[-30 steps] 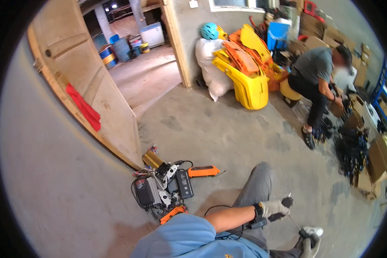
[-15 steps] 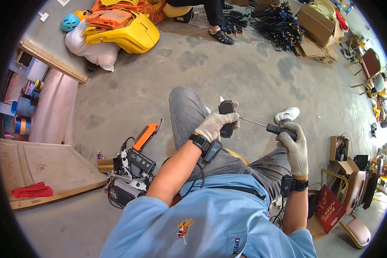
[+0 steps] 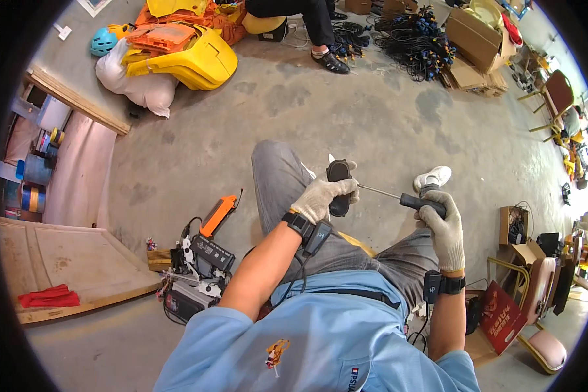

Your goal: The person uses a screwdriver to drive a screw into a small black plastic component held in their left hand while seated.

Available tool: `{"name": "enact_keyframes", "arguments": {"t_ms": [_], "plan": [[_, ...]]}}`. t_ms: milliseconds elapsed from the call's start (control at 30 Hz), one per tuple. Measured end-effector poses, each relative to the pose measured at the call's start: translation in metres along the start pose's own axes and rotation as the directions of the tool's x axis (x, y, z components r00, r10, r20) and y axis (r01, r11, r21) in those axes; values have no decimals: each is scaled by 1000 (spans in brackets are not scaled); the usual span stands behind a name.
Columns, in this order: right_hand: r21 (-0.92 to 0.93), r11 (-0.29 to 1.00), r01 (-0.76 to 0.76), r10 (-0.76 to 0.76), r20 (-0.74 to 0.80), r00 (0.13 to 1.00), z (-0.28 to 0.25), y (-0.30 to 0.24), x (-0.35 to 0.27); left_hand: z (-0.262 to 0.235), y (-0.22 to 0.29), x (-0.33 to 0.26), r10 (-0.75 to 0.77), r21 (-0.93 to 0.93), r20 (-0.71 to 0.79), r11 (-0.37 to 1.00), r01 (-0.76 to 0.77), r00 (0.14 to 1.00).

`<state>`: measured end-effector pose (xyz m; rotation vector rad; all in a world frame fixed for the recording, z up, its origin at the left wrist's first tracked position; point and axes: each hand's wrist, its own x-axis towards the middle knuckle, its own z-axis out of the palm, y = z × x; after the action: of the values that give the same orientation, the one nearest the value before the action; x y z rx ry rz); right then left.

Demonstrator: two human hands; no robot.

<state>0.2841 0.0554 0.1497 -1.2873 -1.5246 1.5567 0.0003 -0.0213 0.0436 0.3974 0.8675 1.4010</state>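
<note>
My gloved left hand grips a black oblong part with rounded ends, held upright over the floor between my knees. What the part belongs to, I cannot tell. My gloved right hand is wrapped round the black handle of a screwdriver. Its thin metal shaft points left, and the tip ends at the fingers of my left hand, by the edge of the black part. Those fingers hide the exact spot where the tip meets it.
Left of my leg lie an orange-and-black device, a black battery-like box and cables. A wooden board with a red cloth is at far left. Yellow plastic shells, black cable heaps and a seated person's leg are beyond.
The whole view has shifted slightly. Both hands keep their hold on the black part and the screwdriver, with little change in their pose.
</note>
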Motion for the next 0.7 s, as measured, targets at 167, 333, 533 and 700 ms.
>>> {"name": "enact_keyframes", "arguments": {"t_ms": [167, 333, 533, 700], "plan": [[-12, 1000, -2, 2, -6, 1000, 1, -1, 0, -1, 0, -1, 12, 17, 1, 1000, -12, 1000], [1, 1000, -4, 4, -20, 1000, -1, -2, 0, -2, -3, 1, 7, 25, -5, 1000, -7, 1000], [53, 998, 37, -32, -89, 996, 6, -4, 0, -25, -23, 15, 10, 407, -124, 912, 42, 992], [87, 994, 62, -53, -105, 993, 23, -6, 6, 3, 5, -1, -69, 626, -217, 756, 192, 974]]}}
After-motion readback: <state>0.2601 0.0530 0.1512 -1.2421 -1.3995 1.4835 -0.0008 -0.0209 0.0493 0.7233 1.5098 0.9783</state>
